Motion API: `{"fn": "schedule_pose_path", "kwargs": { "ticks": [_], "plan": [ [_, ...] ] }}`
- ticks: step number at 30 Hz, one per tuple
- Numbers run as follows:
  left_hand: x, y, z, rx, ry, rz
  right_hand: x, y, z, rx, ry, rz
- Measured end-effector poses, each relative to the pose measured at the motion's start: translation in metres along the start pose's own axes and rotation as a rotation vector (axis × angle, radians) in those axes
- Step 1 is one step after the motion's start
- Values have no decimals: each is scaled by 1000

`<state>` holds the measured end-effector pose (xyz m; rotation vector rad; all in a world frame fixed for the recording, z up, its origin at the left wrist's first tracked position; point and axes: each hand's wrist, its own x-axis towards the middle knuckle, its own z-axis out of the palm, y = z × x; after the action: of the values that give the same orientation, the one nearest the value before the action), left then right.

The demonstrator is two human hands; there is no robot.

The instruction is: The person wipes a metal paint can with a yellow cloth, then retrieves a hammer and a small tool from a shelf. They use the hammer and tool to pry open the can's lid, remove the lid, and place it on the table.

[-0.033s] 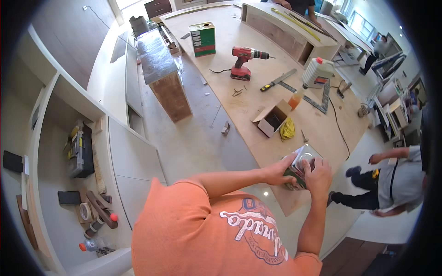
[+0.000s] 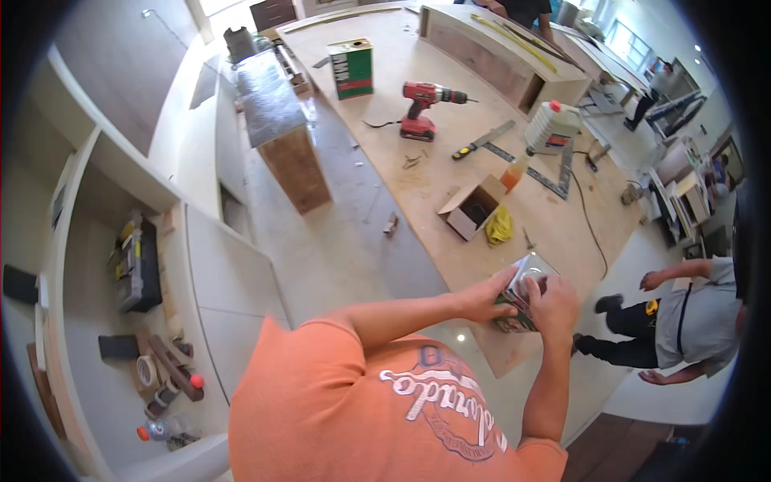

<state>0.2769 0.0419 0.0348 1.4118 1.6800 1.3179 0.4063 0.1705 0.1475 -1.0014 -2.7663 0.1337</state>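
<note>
A rectangular metal can with a silver top and dark green side stands at the near corner of the wooden worktable. My left hand grips its left side, thumb along the upper edge. Closed over the can's round silver cap, my right hand has its fingers curled at the rim; parts of the cap are hidden. Just beyond the can lie a screw and a crumpled yellow cloth, beside an open cardboard box.
Farther up the table are a red cordless drill, a green can, a handsaw, a metal square, an orange bottle and a white jug. A person walks at the right. Open shelves hold a toolbox.
The person at the right has shifted, with a lower hand now showing. My view has tilted very slightly. Both my hands keep their places on the can.
</note>
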Motion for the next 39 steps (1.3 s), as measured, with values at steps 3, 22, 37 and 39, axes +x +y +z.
{"fn": "schedule_pose_path", "kwargs": {
  "ticks": [3, 22, 37, 39],
  "plan": [
    [14, 0, -15, 18, 46, 88, 18, -27, -10, 4, -148, -141],
    [128, 96, -51, 1039, -790, 592, -1, 65, 66, 976, 296, 348],
    [128, 88, -39, 981, -717, 510, -9, 63, 60, 1025, 344, 513],
    [130, 83, -38, 991, -701, 497, -6, 61, 60, 1015, 360, 498]
  ]
}}
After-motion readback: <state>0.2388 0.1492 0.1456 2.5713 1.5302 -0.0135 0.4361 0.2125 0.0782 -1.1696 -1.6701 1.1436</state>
